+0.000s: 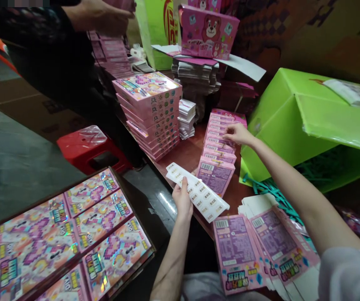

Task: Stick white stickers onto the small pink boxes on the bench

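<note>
My left hand [183,200] grips a white sheet of stickers [203,196] with rows of small printed labels, thumb on top. Beyond it, a row of overlapping pink-and-purple flat boxes [216,175] runs away along the brown table, barcodes showing. Over the far part of that row is my right hand [238,134], its fingers pinched together at a box's edge. Whatever may be between those fingertips is too small to make out. Flattened pink-and-purple cartons [236,251] lie fanned out near my lap.
A stack of pink boxes [164,121] stands at the table's left edge. An open green carton [270,117] holds green sticks on the right. At lower left is a carton of shiny boxes [36,242]; a red stool [92,146] and another person's hand [105,16] are beyond.
</note>
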Motion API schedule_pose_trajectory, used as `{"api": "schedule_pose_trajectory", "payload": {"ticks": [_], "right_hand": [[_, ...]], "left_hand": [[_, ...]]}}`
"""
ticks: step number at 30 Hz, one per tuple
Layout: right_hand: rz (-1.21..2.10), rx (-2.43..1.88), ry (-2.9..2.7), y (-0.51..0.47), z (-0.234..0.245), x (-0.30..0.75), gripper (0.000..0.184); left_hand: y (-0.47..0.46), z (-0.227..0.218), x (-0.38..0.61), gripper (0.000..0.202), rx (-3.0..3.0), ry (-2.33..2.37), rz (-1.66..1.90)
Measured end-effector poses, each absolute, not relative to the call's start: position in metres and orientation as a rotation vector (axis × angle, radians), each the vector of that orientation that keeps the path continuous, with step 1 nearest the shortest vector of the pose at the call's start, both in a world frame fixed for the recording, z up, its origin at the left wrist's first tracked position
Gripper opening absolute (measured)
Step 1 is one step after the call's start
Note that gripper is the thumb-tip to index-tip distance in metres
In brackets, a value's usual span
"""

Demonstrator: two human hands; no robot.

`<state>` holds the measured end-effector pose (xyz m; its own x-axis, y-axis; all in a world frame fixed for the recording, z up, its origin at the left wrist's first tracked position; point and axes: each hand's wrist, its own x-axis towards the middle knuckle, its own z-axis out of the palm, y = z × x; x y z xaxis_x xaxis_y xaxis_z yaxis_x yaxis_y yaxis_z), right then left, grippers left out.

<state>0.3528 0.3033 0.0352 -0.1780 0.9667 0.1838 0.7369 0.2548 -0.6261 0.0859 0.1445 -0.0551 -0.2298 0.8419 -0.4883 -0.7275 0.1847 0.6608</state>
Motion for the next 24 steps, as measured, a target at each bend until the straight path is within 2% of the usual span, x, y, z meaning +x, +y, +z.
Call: {"api": "schedule_pose_trajectory", "payload": {"ticks": [4,10,14,16,19,24], "right_hand": [[0.482,-1.554,-2.009,0.301,0.028,0.353,0.023],[0.023,-1.609,-2.058,0.292,0.015,0.353,0.020],[-0.192,-1.692,-1.870,0.275,0.034,0.341,0.045],[-0.225,-1.625,-1.716,0.250,0.049,0.322,0.039],[-0.009,-1.439,-1.809,0.198,0.063,0.279,0.026],[0.554,-1.328,-2.105,0.138,0.053,0.228,0.022]], "left_hand": [[0.145,-0.056,0.087,0.028,0.137,1.068,1.468],[0.144,-0.055,0.087,0.030,0.139,1.070,1.457],[0.142,-0.052,0.087,0.032,0.155,1.033,1.515],[0.141,-0.049,0.086,0.036,0.190,1.011,1.551],[0.137,-0.044,0.085,0.043,0.248,0.975,1.582],[0.129,-0.035,0.089,0.046,0.349,0.966,1.563]]}}
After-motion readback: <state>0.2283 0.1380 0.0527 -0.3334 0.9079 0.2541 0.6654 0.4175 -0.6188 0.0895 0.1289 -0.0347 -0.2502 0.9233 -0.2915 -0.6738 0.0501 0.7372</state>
